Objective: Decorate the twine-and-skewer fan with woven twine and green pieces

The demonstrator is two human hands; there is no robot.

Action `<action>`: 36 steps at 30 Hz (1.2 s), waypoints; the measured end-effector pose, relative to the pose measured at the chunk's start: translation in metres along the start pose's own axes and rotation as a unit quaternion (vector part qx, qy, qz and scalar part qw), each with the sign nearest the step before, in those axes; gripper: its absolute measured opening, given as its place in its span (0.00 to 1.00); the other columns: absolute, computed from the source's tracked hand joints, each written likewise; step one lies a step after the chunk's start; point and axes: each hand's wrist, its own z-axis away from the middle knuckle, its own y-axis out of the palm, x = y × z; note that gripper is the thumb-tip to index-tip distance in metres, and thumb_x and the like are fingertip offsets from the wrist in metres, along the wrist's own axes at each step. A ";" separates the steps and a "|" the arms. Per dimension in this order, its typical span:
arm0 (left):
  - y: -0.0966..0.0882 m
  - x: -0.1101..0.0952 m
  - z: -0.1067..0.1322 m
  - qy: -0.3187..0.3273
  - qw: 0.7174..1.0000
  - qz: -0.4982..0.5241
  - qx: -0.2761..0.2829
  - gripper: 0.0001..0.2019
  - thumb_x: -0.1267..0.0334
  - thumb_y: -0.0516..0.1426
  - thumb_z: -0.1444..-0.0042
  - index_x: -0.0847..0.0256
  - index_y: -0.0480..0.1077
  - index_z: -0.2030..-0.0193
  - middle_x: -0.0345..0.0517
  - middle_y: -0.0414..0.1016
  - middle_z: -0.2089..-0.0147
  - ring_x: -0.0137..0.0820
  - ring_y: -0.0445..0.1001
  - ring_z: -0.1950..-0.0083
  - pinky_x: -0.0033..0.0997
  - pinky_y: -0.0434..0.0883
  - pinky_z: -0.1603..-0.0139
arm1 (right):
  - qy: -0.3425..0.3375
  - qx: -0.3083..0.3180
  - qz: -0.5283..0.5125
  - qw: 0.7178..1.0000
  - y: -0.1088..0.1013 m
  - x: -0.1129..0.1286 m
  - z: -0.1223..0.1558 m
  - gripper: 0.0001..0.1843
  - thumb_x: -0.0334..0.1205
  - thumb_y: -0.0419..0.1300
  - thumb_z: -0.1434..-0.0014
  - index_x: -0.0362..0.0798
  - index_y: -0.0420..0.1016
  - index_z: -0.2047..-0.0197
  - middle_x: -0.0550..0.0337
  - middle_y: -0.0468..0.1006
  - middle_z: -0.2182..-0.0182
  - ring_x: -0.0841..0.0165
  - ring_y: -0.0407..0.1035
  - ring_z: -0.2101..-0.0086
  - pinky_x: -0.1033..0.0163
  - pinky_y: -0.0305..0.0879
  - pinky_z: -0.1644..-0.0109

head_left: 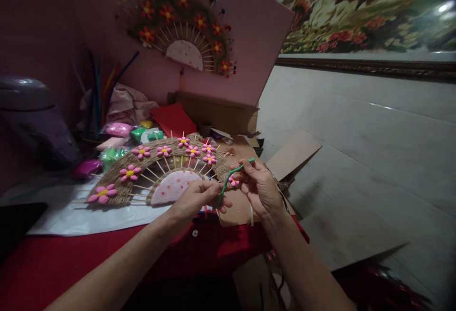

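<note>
A thin green strip of modelling clay [228,181] stretches between my two hands above the table's front edge. My left hand [204,194] pinches its lower end, while my right hand [258,183] has the upper end between thumb and finger. Behind my hands lies a fan of wound twine and thin sticks [123,192], with several pink clay flowers [130,173] that have yellow centres. At the fan's inner curve is a white half-round piece with reddish dots [174,186]. My right hand hides part of a pink flower [233,181] at the fan's right end.
Bagged coloured clay [119,129] lies behind the fan on the left. A finished-looking fan with orange flowers [167,14] hangs on a pink board. Cardboard [235,209] lies under my hands, on a red tablecloth [149,242]. A purple bin-like container [35,116] stands at left.
</note>
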 end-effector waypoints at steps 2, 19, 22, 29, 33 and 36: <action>0.000 0.001 0.000 0.001 1.000 0.026 -0.002 0.21 0.50 0.59 0.47 0.66 0.72 0.54 0.52 0.80 0.66 0.33 0.77 0.70 0.34 0.69 0.62 | 0.001 0.000 -0.001 1.000 0.000 0.001 0.000 0.15 0.42 0.71 0.57 0.45 0.72 0.69 0.59 0.81 0.73 0.72 0.73 0.79 0.76 0.55 0.87; -0.004 0.007 -0.006 -0.009 0.998 0.051 -0.027 0.17 0.63 0.69 0.62 0.66 0.72 0.65 0.48 0.80 0.72 0.35 0.79 0.71 0.34 0.72 0.63 | -0.006 -0.010 -0.002 1.000 0.003 0.006 0.000 0.16 0.41 0.71 0.58 0.45 0.72 0.69 0.61 0.80 0.76 0.73 0.73 0.80 0.76 0.54 0.87; -0.004 0.005 -0.005 -0.004 0.998 0.049 -0.040 0.15 0.60 0.68 0.58 0.66 0.73 0.65 0.49 0.80 0.71 0.35 0.79 0.70 0.35 0.72 0.62 | -0.010 -0.012 -0.002 1.000 0.002 0.007 -0.001 0.15 0.41 0.71 0.58 0.45 0.72 0.69 0.61 0.80 0.75 0.72 0.73 0.80 0.76 0.55 0.86; -0.004 0.006 -0.005 -0.010 0.998 0.056 -0.037 0.20 0.68 0.70 0.65 0.66 0.73 0.62 0.48 0.80 0.68 0.34 0.79 0.70 0.35 0.72 0.61 | -0.014 -0.018 0.002 1.000 0.001 0.008 -0.003 0.15 0.41 0.71 0.59 0.45 0.72 0.70 0.61 0.80 0.75 0.72 0.74 0.80 0.75 0.56 0.86; -0.003 0.005 -0.005 -0.021 0.997 0.060 -0.041 0.19 0.68 0.70 0.64 0.66 0.72 0.63 0.48 0.80 0.69 0.35 0.79 0.69 0.36 0.72 0.60 | -0.013 -0.021 0.004 1.000 0.001 0.008 -0.003 0.14 0.42 0.70 0.57 0.45 0.72 0.70 0.60 0.80 0.75 0.72 0.74 0.79 0.75 0.56 0.86; -0.002 0.002 -0.004 -0.031 0.997 0.053 -0.043 0.20 0.65 0.70 0.63 0.66 0.72 0.62 0.51 0.81 0.68 0.37 0.80 0.67 0.39 0.72 0.57 | -0.012 -0.018 0.003 1.000 0.000 0.008 -0.003 0.14 0.42 0.70 0.56 0.45 0.72 0.70 0.60 0.80 0.74 0.71 0.74 0.78 0.75 0.55 0.87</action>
